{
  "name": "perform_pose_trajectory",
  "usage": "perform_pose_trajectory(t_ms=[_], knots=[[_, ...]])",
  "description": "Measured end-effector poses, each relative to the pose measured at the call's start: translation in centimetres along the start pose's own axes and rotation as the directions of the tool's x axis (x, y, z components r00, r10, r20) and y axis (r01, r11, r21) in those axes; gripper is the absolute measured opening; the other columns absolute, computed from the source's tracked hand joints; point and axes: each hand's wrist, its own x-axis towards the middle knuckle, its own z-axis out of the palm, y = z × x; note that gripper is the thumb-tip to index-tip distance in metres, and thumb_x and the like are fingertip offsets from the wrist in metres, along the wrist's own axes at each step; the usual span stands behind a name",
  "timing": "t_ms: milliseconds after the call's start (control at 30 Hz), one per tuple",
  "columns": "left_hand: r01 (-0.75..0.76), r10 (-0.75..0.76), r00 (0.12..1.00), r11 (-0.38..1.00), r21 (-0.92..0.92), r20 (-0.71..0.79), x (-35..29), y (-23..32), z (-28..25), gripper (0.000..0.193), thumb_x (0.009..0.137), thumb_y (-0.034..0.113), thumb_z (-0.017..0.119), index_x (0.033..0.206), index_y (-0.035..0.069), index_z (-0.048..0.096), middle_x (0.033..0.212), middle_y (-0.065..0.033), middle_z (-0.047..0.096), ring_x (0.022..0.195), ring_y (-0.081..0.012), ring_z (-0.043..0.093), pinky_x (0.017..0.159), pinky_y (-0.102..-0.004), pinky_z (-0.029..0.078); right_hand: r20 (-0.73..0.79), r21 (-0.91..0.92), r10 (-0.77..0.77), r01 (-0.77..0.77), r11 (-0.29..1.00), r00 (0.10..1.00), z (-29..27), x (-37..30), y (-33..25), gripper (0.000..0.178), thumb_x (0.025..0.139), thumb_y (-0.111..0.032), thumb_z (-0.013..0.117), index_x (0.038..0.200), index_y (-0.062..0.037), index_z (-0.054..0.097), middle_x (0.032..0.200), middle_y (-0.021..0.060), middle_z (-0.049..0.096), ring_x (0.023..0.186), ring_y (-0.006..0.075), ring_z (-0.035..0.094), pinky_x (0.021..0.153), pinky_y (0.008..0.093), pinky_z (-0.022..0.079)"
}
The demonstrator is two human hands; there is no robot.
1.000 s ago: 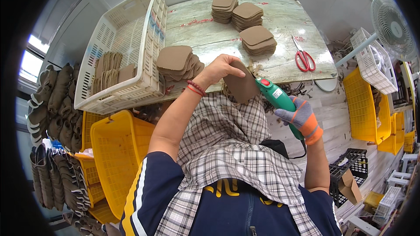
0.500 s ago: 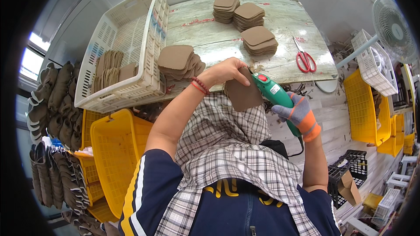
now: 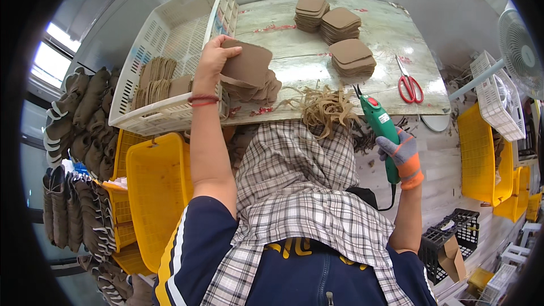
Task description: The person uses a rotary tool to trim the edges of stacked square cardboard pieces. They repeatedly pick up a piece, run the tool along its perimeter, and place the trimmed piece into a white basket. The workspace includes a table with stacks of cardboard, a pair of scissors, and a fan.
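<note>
A brown square piece with rounded corners (image 3: 247, 63) is pinched in my bare left hand (image 3: 217, 59), above a loose stack of like pieces (image 3: 258, 90) beside the white crate. My right hand (image 3: 401, 156), in a grey and orange glove, is wrapped round a green corded electric cutter (image 3: 381, 122), its dark pointed tip directed away from me. Thin tan trimmed strips (image 3: 327, 107) lie in a tangle at the table's near edge. Three neat stacks of brown pieces, one of them the nearest stack (image 3: 352, 58), stand farther back. Red-handled scissors (image 3: 410, 88) lie at the table's right.
The white plastic crate (image 3: 122, 114) at the left holds several rows of brown pieces. A yellow bin (image 3: 158, 192) stands below it, near my left arm. To the right are a fan (image 3: 518, 48), another yellow bin (image 3: 475, 156) and a black crate (image 3: 467, 229) on the floor.
My left hand has moved left with a brown piece, from the cutter's tip to the loose stack. The cutter has shifted slightly right and away from the piece. The strip tangle now shows.
</note>
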Motion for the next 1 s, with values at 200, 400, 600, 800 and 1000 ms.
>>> perform_pose_trajectory(t_ms=[200, 400, 600, 800, 1000], knots=[[-0.289, 0.763, 0.646, 0.259, 0.922, -0.012, 3.1, -2.3, 8.7, 0.036, 0.072, 0.012, 0.065, 0.107, 0.002, 0.062, 0.113, -0.0169, 0.056, 0.113, -0.0329, 0.047, 0.094, -0.0441, 0.039, -0.077, 0.055, 0.0, 0.004, 0.998, 0.997, -0.8, 0.2, 1.7, 0.036, 0.074, -0.023, 0.078, 0.095, -0.0009, 0.059, 0.065, 0.0021, 0.059, 0.051, 0.0083, 0.054, 0.047, 0.0226, 0.044], [-0.314, 0.291, 0.946, 0.703, 0.638, 0.145, 8.4, -4.6, 24.9, 0.053, 0.085, 0.043, 0.056, 0.118, 0.001, 0.056, 0.137, -0.0182, 0.041, 0.135, -0.0357, 0.023, 0.105, -0.0523, 0.023, -0.132, 0.032, 0.023, -0.019, 0.999, 0.991, -0.1, 0.4, 1.7, 0.037, 0.073, -0.023, 0.079, 0.096, -0.0006, 0.059, 0.066, 0.002, 0.059, 0.051, 0.0078, 0.053, 0.047, 0.0227, 0.044], [-0.31, 0.366, 0.93, 0.739, 0.599, 0.03, 8.3, -4.7, 28.4, 0.05, 0.072, 0.04, 0.072, 0.104, 0.003, 0.062, 0.129, -0.0146, 0.048, 0.129, -0.0336, 0.032, 0.103, -0.0473, 0.028, -0.182, 0.023, 0.021, -0.017, 1.0, 0.983, -0.3, -0.3, 2.4, 0.035, 0.074, -0.022, 0.079, 0.092, -0.0002, 0.06, 0.066, 0.0025, 0.06, 0.052, 0.0078, 0.053, 0.048, 0.0236, 0.043], [-0.233, 0.228, 0.972, 0.936, -0.265, -0.047, 5.9, -3.5, 27.1, 0.024, 0.071, 0.009, 0.075, 0.083, 0.006, 0.054, 0.098, -0.0051, 0.056, 0.09, -0.0196, 0.052, 0.078, -0.0326, 0.044, -0.266, 0.046, -0.025, 0.039, 0.998, 0.964, 0.4, 0.7, 2.0, 0.036, 0.074, -0.024, 0.079, 0.094, 0.0003, 0.06, 0.066, 0.0014, 0.06, 0.053, 0.0072, 0.053, 0.048, 0.0234, 0.043], [0.171, -0.039, 0.985, 0.104, -0.98, 0.168, -1.7, 1.3, 24.8, 0.028, 0.085, -0.002, 0.06, 0.111, 0.003, 0.051, 0.11, -0.0094, 0.06, 0.103, -0.023, 0.059, 0.091, -0.0356, 0.051, -0.346, -0.092, -0.157, 0.134, 0.987, 0.925, 1.8, 0.8, -0.6, 0.04, 0.075, -0.026, 0.078, 0.099, 0.0011, 0.061, 0.067, 0.0022, 0.061, 0.053, 0.0075, 0.052, 0.049, 0.0242, 0.042]])
